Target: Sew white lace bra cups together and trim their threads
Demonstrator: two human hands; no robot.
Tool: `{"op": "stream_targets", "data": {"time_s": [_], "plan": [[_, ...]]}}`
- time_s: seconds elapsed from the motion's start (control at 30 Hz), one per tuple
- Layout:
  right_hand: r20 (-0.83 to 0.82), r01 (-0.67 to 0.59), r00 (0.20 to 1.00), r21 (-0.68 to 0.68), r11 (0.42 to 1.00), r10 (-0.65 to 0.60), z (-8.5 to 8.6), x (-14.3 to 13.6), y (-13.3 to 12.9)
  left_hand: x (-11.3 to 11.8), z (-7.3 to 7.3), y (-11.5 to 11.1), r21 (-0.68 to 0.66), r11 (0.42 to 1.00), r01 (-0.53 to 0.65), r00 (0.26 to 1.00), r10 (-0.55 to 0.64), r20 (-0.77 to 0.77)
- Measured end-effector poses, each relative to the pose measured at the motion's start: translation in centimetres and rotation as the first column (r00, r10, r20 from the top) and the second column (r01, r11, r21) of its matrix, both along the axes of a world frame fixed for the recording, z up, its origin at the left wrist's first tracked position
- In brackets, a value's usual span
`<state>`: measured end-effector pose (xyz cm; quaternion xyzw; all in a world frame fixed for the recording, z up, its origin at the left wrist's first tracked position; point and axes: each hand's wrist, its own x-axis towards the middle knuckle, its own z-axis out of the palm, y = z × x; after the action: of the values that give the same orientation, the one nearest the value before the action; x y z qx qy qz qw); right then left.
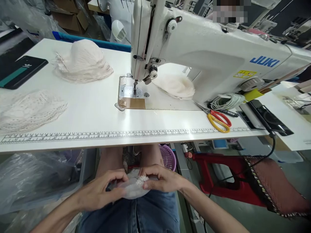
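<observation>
A thin white see-through piece (133, 191), with a small white lacy bit (142, 179) on it, lies over my lap below the table edge. My left hand (104, 189) grips its left side between thumb and fingers. On the right, my right hand (159, 178) pinches it beside the lacy bit. On the table are a cream fabric pile (85, 60) at the back left and a lace-edged pile (34, 110) at the front left. More cream fabric (177, 85) lies under the arm of the sewing machine (209, 48).
Scissors (218, 121) and coiled cord (227, 101) lie right of the needle. A printed ruler (116, 134) runs along the table's front edge. A phone (21, 72) is at left. Below stand a purple basket (170, 158), a red stool (206, 174) and a plastic-bag-filled bin (88, 165).
</observation>
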<state>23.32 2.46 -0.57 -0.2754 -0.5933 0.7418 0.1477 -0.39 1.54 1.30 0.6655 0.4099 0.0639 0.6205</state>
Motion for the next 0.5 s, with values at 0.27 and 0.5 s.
{"op": "stream_targets", "data": {"time_s": [0.27, 0.5], "plan": [[0.052, -0.066, 0.997, 0.040, 0.997, 0.064, -0.4, 0.2, 0.6, 0.3, -0.9, -0.3, -0.096, 0.995, -0.011, 0.999, 0.015, 0.039], [0.056, 0.047, 0.998, -0.108, 0.993, -0.042, -1.1, -1.1, 0.0, 0.2, -1.0, -0.8, -0.174, 0.977, -0.124, 0.992, 0.123, -0.016]]}}
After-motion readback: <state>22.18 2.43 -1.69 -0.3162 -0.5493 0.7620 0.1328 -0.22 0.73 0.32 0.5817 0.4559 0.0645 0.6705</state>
